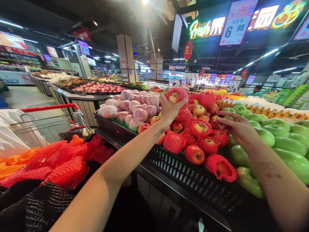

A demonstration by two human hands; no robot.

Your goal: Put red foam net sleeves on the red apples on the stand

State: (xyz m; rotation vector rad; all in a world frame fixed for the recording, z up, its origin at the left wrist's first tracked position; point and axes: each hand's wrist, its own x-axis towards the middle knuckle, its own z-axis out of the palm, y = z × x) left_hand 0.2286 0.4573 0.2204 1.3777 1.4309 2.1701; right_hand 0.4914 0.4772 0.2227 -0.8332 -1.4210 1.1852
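Fingers of the left hand (170, 108) clasp a netted apple (176, 95), raised above the black crate (183, 170) of apples. Right hand (238, 129), fingers loosely spread and grasping nothing, rests nearer the pile, fingertips touching a dark red apple (215, 124) lying to their left.

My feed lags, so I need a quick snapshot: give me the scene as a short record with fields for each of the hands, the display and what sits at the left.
left hand: raised above the display, gripping a red apple in pink foam netting
right hand: low over the pile, fingers on a dark red bare apple
display: black slotted plastic crate of red apples, some in red foam nets
right of the apples: smooth green mangoes
left: red-handled shopping cart, with loose orange-red foam nets in front of it
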